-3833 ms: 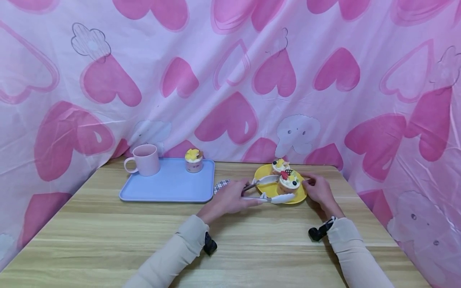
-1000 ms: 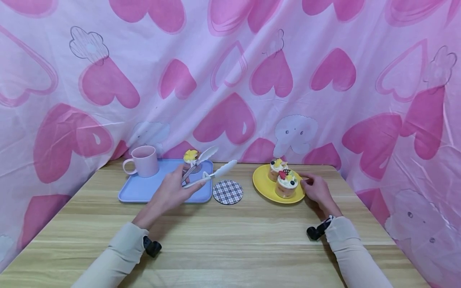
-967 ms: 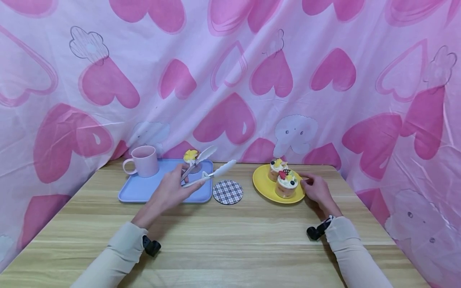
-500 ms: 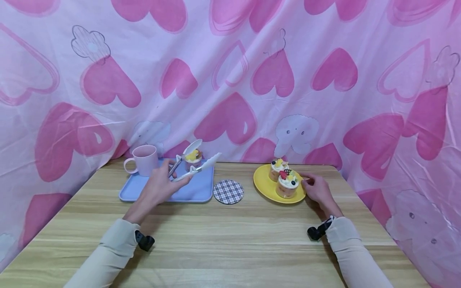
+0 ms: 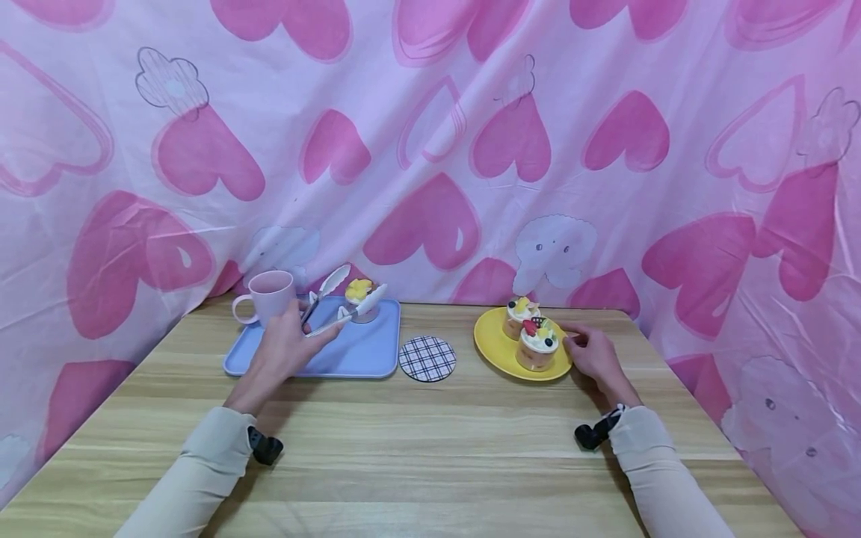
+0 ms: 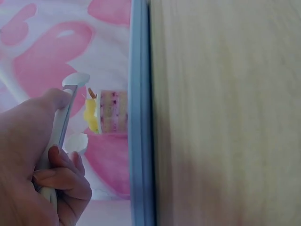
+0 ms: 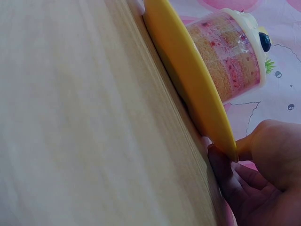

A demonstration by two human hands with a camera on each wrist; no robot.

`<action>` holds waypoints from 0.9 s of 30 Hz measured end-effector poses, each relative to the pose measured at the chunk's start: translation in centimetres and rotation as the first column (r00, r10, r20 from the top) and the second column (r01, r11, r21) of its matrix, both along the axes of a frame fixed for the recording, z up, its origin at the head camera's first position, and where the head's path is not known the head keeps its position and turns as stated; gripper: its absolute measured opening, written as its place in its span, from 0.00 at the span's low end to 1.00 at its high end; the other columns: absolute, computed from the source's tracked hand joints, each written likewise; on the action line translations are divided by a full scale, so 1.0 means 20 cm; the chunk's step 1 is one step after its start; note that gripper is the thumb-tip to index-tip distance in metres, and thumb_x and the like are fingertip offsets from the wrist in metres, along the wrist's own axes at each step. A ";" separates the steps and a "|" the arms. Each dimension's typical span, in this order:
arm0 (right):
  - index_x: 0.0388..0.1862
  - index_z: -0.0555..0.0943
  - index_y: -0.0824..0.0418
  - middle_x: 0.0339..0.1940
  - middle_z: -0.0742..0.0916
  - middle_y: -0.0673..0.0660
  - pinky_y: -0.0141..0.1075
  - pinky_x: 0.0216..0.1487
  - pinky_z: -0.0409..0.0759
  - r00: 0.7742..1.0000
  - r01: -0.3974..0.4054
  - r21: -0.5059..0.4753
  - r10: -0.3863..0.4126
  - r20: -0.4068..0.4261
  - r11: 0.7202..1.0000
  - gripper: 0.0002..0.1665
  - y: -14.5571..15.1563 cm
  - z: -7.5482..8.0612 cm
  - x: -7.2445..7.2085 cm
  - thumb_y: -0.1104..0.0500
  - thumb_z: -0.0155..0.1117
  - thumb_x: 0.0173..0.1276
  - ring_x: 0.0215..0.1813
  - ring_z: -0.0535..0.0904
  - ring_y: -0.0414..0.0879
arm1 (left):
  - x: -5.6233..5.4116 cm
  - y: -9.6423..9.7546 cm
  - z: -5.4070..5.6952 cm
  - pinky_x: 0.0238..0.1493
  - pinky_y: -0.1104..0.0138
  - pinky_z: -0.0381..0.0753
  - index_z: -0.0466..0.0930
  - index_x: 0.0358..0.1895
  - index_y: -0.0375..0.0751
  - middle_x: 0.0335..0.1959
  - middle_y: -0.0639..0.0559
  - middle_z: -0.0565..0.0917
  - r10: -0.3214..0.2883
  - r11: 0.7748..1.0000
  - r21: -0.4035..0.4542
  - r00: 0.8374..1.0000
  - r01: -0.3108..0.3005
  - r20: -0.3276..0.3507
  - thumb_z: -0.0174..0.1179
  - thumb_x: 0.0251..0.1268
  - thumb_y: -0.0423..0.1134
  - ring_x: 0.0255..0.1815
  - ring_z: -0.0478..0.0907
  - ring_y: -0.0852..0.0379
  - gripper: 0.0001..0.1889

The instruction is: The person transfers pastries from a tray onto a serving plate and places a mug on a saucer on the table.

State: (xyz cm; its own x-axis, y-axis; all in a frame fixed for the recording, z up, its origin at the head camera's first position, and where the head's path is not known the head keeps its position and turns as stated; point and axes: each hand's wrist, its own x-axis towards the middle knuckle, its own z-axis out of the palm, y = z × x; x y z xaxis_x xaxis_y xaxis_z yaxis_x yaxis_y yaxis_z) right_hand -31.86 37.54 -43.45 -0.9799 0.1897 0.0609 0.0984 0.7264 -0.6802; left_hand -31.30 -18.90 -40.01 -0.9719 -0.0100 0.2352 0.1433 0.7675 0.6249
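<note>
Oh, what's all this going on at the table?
Someone's left hand holds a pair of tongs, their arms spread apart near the dessert cup on the blue tray; they don't look closed on it. The right hand pinches the rim of a yellow plate, which carries two more dessert cups. A pink mug also stands on the tray.

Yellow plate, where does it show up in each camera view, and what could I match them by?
Head: the yellow plate lies right of and below centre.
Left wrist: not in it.
Right wrist: upper middle, its edge pinched by the right hand.
Landmark in all three: the wooden table.
</note>
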 end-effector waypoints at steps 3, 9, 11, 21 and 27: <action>0.81 0.73 0.57 0.65 0.82 0.70 0.45 0.56 0.79 1.000 0.002 -0.003 -0.002 0.008 1.000 0.28 0.00 0.00 0.00 0.58 0.53 0.86 0.61 0.79 0.61 | 0.00 0.00 -0.01 0.28 0.62 0.73 0.63 0.69 0.35 0.34 0.43 0.73 -0.014 1.000 -0.006 0.999 0.014 0.049 0.71 0.67 0.66 0.30 0.77 0.48 0.45; 0.82 0.73 0.57 0.65 0.82 0.71 0.45 0.56 0.79 1.000 0.001 0.006 -0.001 0.012 1.000 0.28 0.01 -0.01 0.00 0.58 0.53 0.86 0.61 0.79 0.61 | -0.01 0.01 -0.05 0.26 0.62 0.69 0.68 0.57 0.32 0.29 0.47 0.68 -0.036 0.999 -0.037 0.998 0.038 0.046 0.72 0.68 0.64 0.27 0.74 0.50 0.39; 0.82 0.73 0.57 0.65 0.82 0.70 0.46 0.58 0.80 1.000 0.002 0.006 -0.002 0.012 1.000 0.28 0.01 -0.01 0.00 0.58 0.53 0.87 0.62 0.79 0.61 | -0.01 0.01 -0.06 0.25 0.62 0.69 0.70 0.53 0.32 0.28 0.48 0.67 -0.040 0.998 -0.038 0.998 0.042 0.049 0.72 0.67 0.64 0.26 0.74 0.50 0.37; 0.82 0.72 0.57 0.66 0.81 0.71 0.48 0.59 0.80 1.000 0.005 -0.001 -0.005 0.016 1.000 0.28 0.00 -0.01 -0.01 0.57 0.52 0.87 0.63 0.79 0.62 | -0.04 -0.01 -0.06 0.25 0.63 0.67 0.74 0.47 0.32 0.25 0.50 0.67 -0.041 0.997 -0.060 0.990 0.049 0.133 0.69 0.67 0.69 0.23 0.72 0.52 0.37; 0.82 0.72 0.56 0.67 0.81 0.71 0.48 0.60 0.81 1.000 0.011 -0.014 -0.011 0.019 1.000 0.28 -0.01 0.00 0.00 0.57 0.51 0.88 0.64 0.79 0.62 | -0.07 -0.02 -0.07 0.25 0.63 0.67 0.70 0.53 0.32 0.28 0.47 0.67 -0.038 0.997 -0.063 0.986 0.049 0.163 0.67 0.68 0.72 0.24 0.73 0.50 0.41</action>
